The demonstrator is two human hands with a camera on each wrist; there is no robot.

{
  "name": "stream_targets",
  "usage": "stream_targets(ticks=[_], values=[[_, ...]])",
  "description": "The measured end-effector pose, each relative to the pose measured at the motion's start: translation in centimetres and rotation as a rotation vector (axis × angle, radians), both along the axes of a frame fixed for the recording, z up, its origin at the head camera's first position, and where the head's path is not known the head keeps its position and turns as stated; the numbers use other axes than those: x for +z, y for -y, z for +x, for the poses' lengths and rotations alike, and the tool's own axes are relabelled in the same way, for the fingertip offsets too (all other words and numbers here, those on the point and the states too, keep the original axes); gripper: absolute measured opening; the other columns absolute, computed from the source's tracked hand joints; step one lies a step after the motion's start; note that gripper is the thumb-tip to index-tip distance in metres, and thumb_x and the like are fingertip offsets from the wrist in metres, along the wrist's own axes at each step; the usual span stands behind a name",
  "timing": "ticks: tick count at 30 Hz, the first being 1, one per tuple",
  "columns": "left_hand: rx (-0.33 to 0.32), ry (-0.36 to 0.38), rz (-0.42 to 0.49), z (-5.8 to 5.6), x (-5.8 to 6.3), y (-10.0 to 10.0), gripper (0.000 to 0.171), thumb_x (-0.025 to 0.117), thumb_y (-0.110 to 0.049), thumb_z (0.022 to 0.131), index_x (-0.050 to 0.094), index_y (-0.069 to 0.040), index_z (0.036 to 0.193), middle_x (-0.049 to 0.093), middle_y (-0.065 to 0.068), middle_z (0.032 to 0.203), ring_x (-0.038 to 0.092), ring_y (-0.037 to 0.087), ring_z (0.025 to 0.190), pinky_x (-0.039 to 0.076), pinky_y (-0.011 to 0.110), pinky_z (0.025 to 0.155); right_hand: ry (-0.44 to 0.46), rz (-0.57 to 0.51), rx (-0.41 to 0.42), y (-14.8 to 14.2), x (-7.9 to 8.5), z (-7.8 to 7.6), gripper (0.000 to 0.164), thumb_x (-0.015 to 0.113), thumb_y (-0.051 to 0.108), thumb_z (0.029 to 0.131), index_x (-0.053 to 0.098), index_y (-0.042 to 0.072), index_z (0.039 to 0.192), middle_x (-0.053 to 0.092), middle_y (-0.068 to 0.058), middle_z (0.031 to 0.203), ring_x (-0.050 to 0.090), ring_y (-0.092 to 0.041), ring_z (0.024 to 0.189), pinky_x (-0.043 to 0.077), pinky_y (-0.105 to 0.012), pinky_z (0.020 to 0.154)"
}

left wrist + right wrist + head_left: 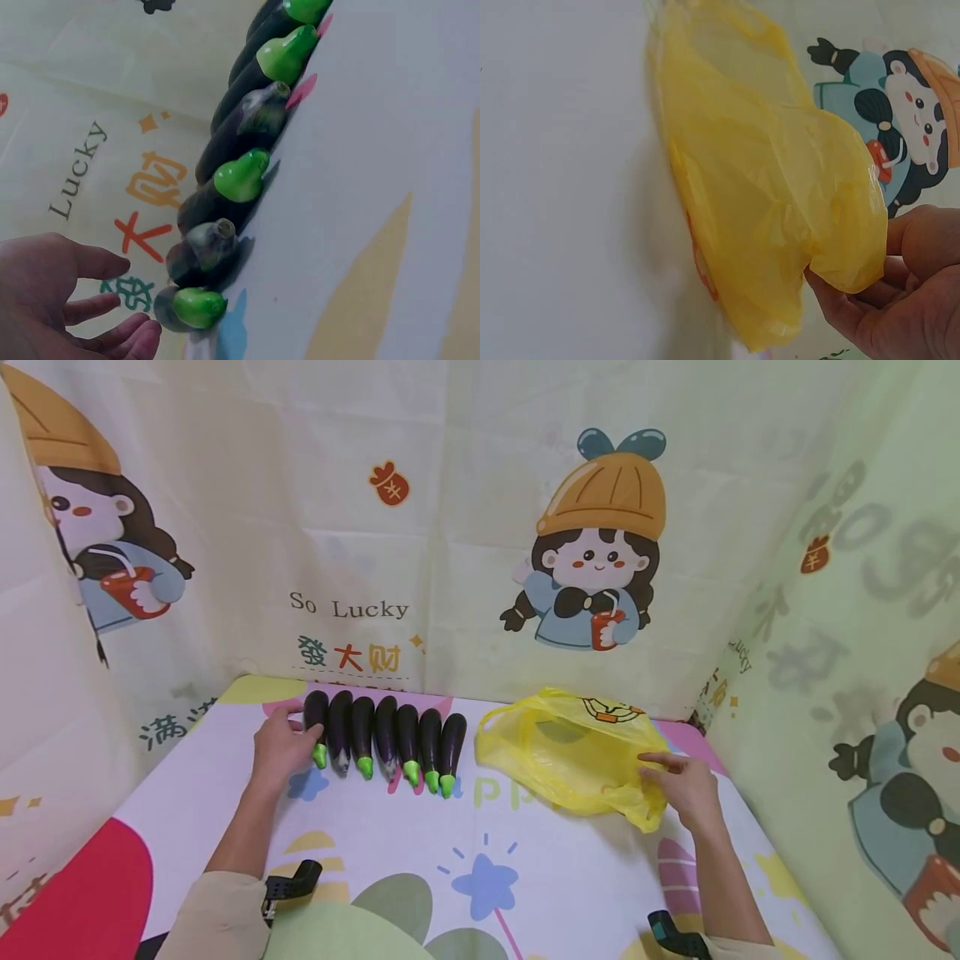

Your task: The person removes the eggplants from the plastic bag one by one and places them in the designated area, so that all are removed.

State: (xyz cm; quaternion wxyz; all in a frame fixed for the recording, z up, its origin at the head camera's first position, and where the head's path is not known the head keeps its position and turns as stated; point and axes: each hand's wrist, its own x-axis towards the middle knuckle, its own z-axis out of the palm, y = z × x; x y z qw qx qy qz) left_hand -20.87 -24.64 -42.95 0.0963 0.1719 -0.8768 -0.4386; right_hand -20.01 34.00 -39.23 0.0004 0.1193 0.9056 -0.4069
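Observation:
Several dark purple eggplants [386, 731] lie side by side in a row, most with green caps and two with dull greyish ones. At the row's left end is my left hand [281, 747], its fingertips right by the outermost eggplant [191, 309]. The left wrist view shows this hand's fingers [105, 262] spread and loosely bent. To the right of the row is a crumpled yellow plastic bag [555, 760], its mouth partly gaping. My right hand [690, 789] pinches the bag's right edge between thumb and fingers, and the film [742, 187] stands up in the right wrist view.
A white cloth [570, 877] printed with coloured shapes covers the table. Fabric walls [465, 527] with cartoon figures enclose its back and sides. A black wrist mount [292, 885] is on the left forearm, and another black mount [675, 935] is at the right one.

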Motion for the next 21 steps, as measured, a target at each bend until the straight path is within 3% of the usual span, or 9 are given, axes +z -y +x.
stream_targets(ticks=[7, 14, 18, 21], values=[[-0.113, -0.111, -0.063, 0.9, 1.3, -2.1, 0.053, 0.061, -0.022, 0.100, 0.050, 0.004, 0.145, 0.060, 0.032, 0.126, 0.060, 0.044, 0.113, 0.051, 0.057, 0.101, 0.018, -0.015, -0.016, -0.5, 0.1, 0.6, 0.044, 0.071, 0.027, 0.098, 0.069, 0.004, 0.135, 0.044, -0.030, 0.154, 0.041, -0.035, 0.119, 0.042, -0.029, 0.066], [-0.238, -0.127, -0.127, 2.3, 2.7, -4.6, 0.052, 0.063, -0.021, 0.100, 0.052, 0.001, 0.145, 0.053, 0.031, 0.130, 0.054, 0.045, 0.117, 0.049, 0.059, 0.101, 0.028, 0.021, 0.002, -0.4, 0.7, 1.2, 0.051, 0.070, 0.035, 0.099, 0.064, 0.007, 0.141, 0.045, -0.030, 0.154, 0.045, -0.039, 0.124, 0.044, -0.032, 0.077], [-0.286, -0.134, -0.172, 3.5, 2.9, -5.8, 0.051, 0.064, -0.021, 0.100, 0.052, 0.000, 0.146, 0.053, 0.031, 0.135, 0.055, 0.047, 0.120, 0.050, 0.060, 0.100, 0.000, 0.015, 0.002, -0.3, 1.2, 1.6, 0.053, 0.070, 0.037, 0.098, 0.063, 0.009, 0.143, 0.043, -0.031, 0.155, 0.046, -0.044, 0.130, 0.048, -0.045, 0.089], [-0.328, -0.131, -0.208, 4.4, 2.8, -7.0, 0.052, 0.064, -0.021, 0.100, 0.053, -0.001, 0.147, 0.052, 0.031, 0.140, 0.055, 0.048, 0.125, 0.049, 0.062, 0.103, -0.040, 0.026, 0.012, -0.2, 1.8, 2.1, 0.053, 0.070, 0.037, 0.098, 0.063, 0.010, 0.143, 0.039, -0.030, 0.160, 0.037, -0.050, 0.144, 0.044, -0.055, 0.102]])
